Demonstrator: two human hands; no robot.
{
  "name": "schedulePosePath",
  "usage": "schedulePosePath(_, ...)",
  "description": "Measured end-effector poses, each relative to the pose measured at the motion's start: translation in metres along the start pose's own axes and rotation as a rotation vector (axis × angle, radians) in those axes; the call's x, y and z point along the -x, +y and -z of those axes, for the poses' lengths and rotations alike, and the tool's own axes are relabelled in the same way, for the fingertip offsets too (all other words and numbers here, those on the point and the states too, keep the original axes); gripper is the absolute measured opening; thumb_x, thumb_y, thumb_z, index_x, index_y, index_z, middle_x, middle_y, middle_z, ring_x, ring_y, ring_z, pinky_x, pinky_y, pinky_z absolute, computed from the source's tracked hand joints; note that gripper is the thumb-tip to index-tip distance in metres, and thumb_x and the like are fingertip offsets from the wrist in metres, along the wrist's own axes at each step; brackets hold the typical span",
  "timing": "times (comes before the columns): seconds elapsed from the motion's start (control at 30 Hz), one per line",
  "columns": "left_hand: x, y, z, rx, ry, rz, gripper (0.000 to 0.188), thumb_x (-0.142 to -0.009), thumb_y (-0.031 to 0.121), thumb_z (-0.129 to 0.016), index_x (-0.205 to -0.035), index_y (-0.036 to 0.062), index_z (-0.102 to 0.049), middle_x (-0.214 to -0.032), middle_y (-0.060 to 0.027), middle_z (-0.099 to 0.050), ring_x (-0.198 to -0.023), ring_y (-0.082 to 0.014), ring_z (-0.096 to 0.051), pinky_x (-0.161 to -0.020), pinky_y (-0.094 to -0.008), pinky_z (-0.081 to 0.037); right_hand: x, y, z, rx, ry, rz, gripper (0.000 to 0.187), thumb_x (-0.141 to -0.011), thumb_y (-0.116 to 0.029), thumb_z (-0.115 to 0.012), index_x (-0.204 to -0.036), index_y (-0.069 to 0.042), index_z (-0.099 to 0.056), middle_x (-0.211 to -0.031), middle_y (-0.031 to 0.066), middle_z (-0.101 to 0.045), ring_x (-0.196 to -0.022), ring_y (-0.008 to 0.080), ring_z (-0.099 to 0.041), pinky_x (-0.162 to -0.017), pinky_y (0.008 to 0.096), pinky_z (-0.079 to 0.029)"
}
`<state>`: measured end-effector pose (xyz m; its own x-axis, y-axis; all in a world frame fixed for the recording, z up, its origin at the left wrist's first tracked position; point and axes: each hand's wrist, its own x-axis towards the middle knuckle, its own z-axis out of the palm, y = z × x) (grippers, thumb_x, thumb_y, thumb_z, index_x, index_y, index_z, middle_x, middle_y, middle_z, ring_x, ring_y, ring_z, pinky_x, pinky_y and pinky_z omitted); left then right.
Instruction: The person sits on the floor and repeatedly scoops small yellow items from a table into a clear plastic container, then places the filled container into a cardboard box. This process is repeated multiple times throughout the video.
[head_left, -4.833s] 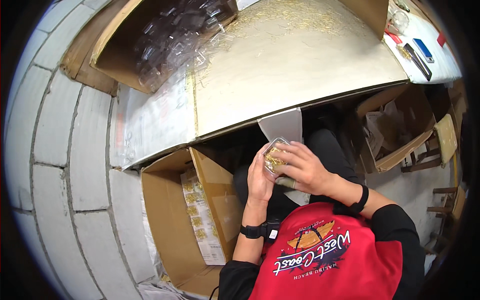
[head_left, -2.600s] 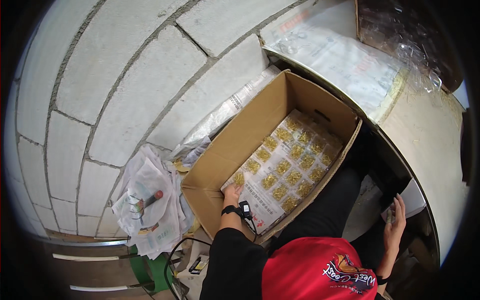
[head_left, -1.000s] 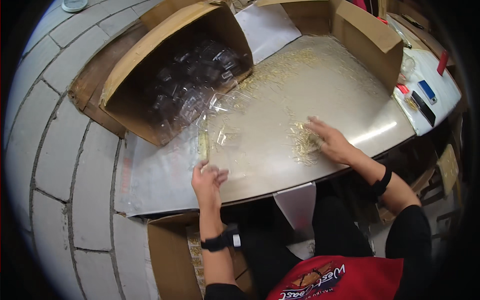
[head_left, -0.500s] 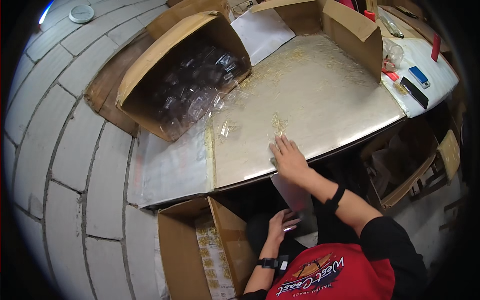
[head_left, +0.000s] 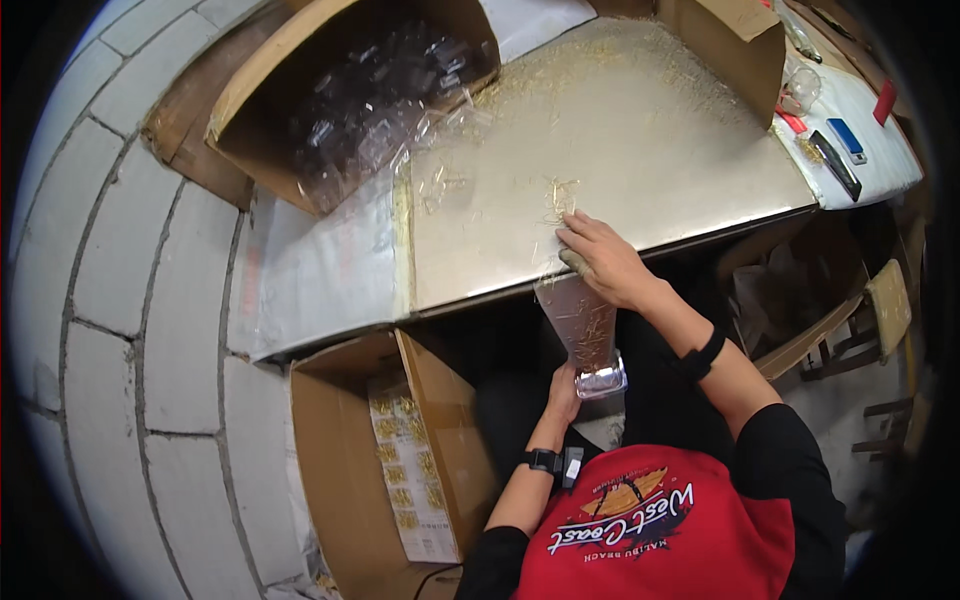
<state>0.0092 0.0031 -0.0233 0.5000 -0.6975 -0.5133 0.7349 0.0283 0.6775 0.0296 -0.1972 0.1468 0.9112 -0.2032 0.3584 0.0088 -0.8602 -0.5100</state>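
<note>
My right hand lies at the table's front edge with its fingers stretched out, touching a small heap of thin gold wire pieces that look like paper clips. Under that hand a tapering, smooth chute slopes down from the edge, with gold pieces scattered along it. At its lower end sits a small clear plastic box. My left hand grips this box from the left, its fingers mostly hidden behind it.
A cardboard box of clear plastic cases lies tipped on the table at the left. More gold pieces spread toward the back. Below stands an open carton holding filled packs. A blue item and black object lie far right.
My left hand has brought the clear box under the chute. My right hand has drawn gold pieces toward me, and some now lie on the chute. The view has shifted.
</note>
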Motion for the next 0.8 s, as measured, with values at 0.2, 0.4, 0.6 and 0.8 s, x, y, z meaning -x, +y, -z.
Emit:
schedulePosePath(0.2, -0.008, -0.015, 0.006, 0.124, 0.007, -0.004, 0.043, -0.097, 0.035, -0.042, -0.114, -0.0031, -0.054, -0.101, -0.0145, -0.065, -0.083, -0.0233, -0.068, -0.062, -0.0393, -0.058, 0.022, -0.018, 0.019, 0.026, -0.027, -0.045, 0.040, -0.093, -0.024, -0.050, -0.122, 0.003, -0.051, -0.132, 0.0210, -0.047, -0.127, 0.0368, -0.040, -0.107, 0.0426, -0.031)
schedulePosePath(0.4, 0.001, -0.016, 0.008, 0.090, -0.010, 0.027, 0.050, -0.097, 0.042, -0.041, -0.112, -0.0025, -0.056, -0.100, -0.0136, -0.065, -0.079, -0.0226, -0.068, -0.058, -0.0385, -0.059, 0.030, -0.019, 0.029, 0.009, 0.025, -0.013, 0.036, -0.088, -0.012, -0.056, -0.120, 0.003, -0.052, -0.128, 0.0196, -0.051, -0.123, 0.0356, -0.044, -0.104, 0.0408, -0.036)
schedulePosePath(0.6, 0.015, -0.008, 0.008, 0.100, -0.010, 0.039, 0.048, -0.098, 0.042, -0.040, -0.111, -0.0011, -0.057, -0.096, -0.0126, -0.065, -0.077, -0.0214, -0.068, -0.054, -0.0362, -0.058, 0.034, -0.016, 0.032, -0.040, 0.116, 0.002, 0.035, -0.085, -0.006, -0.058, -0.118, 0.001, -0.054, -0.127, 0.0181, -0.052, -0.122, 0.0339, -0.046, -0.100, 0.0405, -0.040)
schedulePosePath(0.8, 0.023, -0.014, 0.020, 0.017, 0.045, 0.077, 0.046, -0.095, 0.043, -0.047, -0.107, 0.0009, -0.059, -0.091, -0.0094, -0.066, -0.074, -0.0189, -0.067, -0.052, -0.0335, -0.057, 0.049, -0.025, 0.034, -0.046, 0.133, -0.038, 0.044, -0.084, -0.009, -0.060, -0.126, -0.004, -0.049, -0.132, 0.0186, -0.047, -0.123, 0.0359, -0.044, -0.101, 0.0402, -0.040)
